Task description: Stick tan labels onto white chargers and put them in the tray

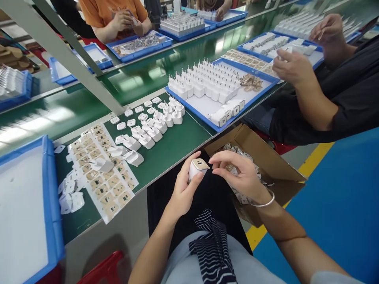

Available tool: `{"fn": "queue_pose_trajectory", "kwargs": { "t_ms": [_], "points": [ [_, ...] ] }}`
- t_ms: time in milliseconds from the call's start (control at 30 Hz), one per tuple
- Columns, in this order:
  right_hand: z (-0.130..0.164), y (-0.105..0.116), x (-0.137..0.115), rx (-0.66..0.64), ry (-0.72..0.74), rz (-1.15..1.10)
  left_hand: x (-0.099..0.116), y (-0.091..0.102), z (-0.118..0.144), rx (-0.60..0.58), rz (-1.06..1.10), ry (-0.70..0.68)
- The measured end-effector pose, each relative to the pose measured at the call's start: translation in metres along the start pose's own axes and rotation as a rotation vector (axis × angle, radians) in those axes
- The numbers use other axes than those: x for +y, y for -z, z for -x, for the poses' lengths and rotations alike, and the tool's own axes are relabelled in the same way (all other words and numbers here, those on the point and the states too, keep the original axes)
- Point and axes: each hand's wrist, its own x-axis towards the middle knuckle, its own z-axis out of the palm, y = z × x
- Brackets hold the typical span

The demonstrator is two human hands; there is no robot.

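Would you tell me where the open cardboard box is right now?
In the head view, the cardboard box sits right of centre, below the table edge, just behind the right hand.

White charger [197,167], blue tray [53,221]

Open green mat [177,146] lies ahead of the hands, flanked by loose chargers [148,134] and cardboard box [260,157].
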Motion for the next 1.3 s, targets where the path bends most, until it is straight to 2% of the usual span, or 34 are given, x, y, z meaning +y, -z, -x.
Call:
{"fn": "queue_pose_trajectory", "kwargs": {
  "t_ms": [133,267,400,500,667,900,1133,1300],
  "points": [
    [-0.003,-0.004,-0.001,-0.033,0.124,0.117,0.003,-0.002,0.002,0.002,0.006,0.002],
    [-0.001,-0.007,0.002,0.005,0.21,0.186,0.005,-0.003,0.002,-0.02,-0.004,0.014],
    [0.002,-0.009,0.005,0.045,0.234,0.245,0.005,-0.008,0.001,-0.021,-0.002,0.06],
    [0.002,-0.008,0.01,0.051,0.165,0.243,0.001,-0.013,-0.001,-0.003,0.023,0.109],
    [-0.001,-0.003,0.014,-0.04,-0.002,0.117,-0.002,-0.019,-0.003,0.006,0.066,0.15],
    [0.0,-0.001,0.014,-0.035,-0.077,0.036,0.002,-0.028,-0.006,0.05,0.168,0.133],
    [-0.009,0.016,0.002,-0.156,-0.328,-0.356,0.006,-0.02,-0.011,-0.141,0.289,0.133],
    [-0.017,0.027,-0.007,-0.261,-0.426,-0.416,0.008,-0.013,-0.012,-0.221,0.267,0.143]
  ]
}}
